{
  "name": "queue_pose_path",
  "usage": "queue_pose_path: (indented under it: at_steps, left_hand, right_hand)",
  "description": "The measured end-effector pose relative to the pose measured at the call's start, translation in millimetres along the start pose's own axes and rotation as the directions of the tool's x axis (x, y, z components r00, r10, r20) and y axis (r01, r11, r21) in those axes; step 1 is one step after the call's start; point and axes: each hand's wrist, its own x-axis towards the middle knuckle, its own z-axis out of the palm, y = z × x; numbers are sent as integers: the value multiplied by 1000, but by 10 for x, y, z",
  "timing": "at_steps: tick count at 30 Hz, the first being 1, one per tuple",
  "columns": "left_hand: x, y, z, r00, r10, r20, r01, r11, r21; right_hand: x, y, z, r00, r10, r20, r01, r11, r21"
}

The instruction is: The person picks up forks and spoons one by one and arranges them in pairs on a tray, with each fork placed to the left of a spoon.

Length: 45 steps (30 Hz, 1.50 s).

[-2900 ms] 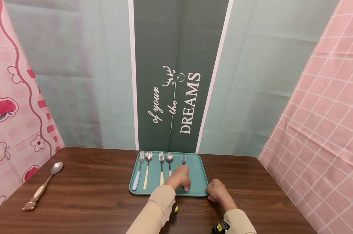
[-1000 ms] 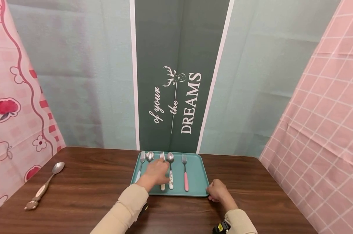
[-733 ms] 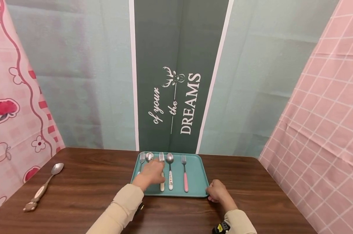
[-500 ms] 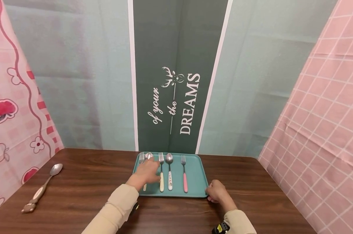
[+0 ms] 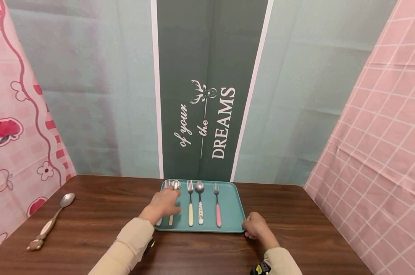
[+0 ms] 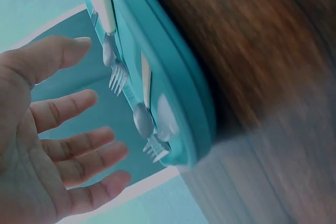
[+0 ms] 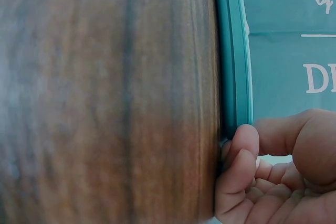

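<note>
A teal tray (image 5: 232, 210) lies on the table with cutlery in a row. Over its left part my left hand (image 5: 163, 201) hovers with fingers spread and holds nothing; the left wrist view shows its open palm (image 6: 31, 166) apart from the cutlery. It partly hides a light-handled fork (image 5: 159, 222) and a spoon with a pale yellow handle (image 5: 171, 219). To the right lie a yellow-handled fork (image 5: 191, 214), a spoon with a patterned white handle (image 5: 201, 212) and a pink-handled fork (image 5: 218, 215). At the tray's front right corner, my right hand (image 5: 256, 225) pinches the rim (image 7: 240, 66).
A long spoon with a brown, bear-shaped handle end (image 5: 46, 229) lies on the wooden table (image 5: 100, 214) at the far left. Behind the table hangs a green cloth with lettering (image 5: 207, 114). Pink cloths stand at the left (image 5: 8, 152) and right (image 5: 375, 152) sides.
My left hand has let go of the pink-handled fork and moved left across the tray, uncovering the yellow-handled fork and the patterned spoon. My right hand stays at the tray's corner.
</note>
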Motion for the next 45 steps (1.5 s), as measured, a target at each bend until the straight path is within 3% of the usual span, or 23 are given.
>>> queue_pose_path:
  at_steps: [18, 30, 45]
  left_hand:
    - [-110, -303, -48, 996, -84, 7, 84, 995, -43]
    - [-266, -599, -69, 987, -159, 10, 160, 985, -71]
    - [-466, -831, -137, 982, -183, 38, 185, 981, -51]
  right_hand:
    - [3, 27, 9, 1000, -8, -10, 8, 1000, 8]
    - [12, 32, -6, 1000, -15, 1, 15, 1000, 27]
    - [11, 23, 3, 1000, -3, -8, 3, 1000, 4]
